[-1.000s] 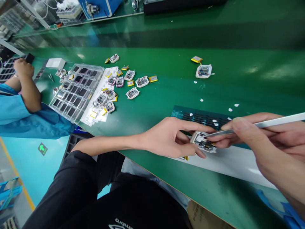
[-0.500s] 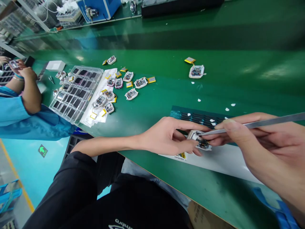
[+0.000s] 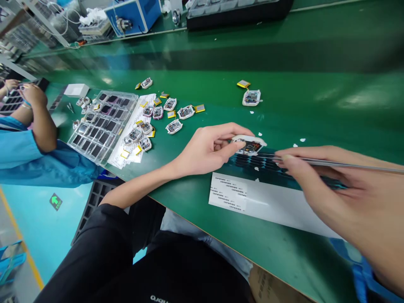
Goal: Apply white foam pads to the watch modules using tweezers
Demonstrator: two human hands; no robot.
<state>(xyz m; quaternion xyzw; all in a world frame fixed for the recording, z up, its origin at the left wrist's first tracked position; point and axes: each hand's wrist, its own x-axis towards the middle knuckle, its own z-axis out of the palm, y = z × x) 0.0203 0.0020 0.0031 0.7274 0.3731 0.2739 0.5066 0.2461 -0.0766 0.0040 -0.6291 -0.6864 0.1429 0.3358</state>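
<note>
My left hand (image 3: 206, 147) pinches a white watch case (image 3: 251, 146) by its left side, tilted so that the circuit board inside faces me. In my right hand (image 3: 334, 181) are metal tweezers (image 3: 356, 164), their tips just right of the case's lower edge; whether they touch it or grip anything I cannot tell. Beneath both hands lies a dark teal strip sheet (image 3: 241, 162), partly covered. A white backing sheet (image 3: 268, 206) with printed lettering at its left end is nearer to me. Beyond, another opened watch case (image 3: 251, 98) rests with a yellow-edged battery (image 3: 243, 84) attached.
Several opened watch cases (image 3: 186, 112) with batteries spread to the left, some on a printed paper (image 3: 129, 139). Beside them stands a clear compartment tray (image 3: 101, 126). A co-worker's blue sleeve (image 3: 19, 147) is at far left. A blue box (image 3: 135, 17) and black tray (image 3: 236, 14) stand behind.
My left hand has moved up and left with the watch case, which is now tilted differently. The tweezers have come away from the case's inside. The backing sheet's printed end is now uncovered.
</note>
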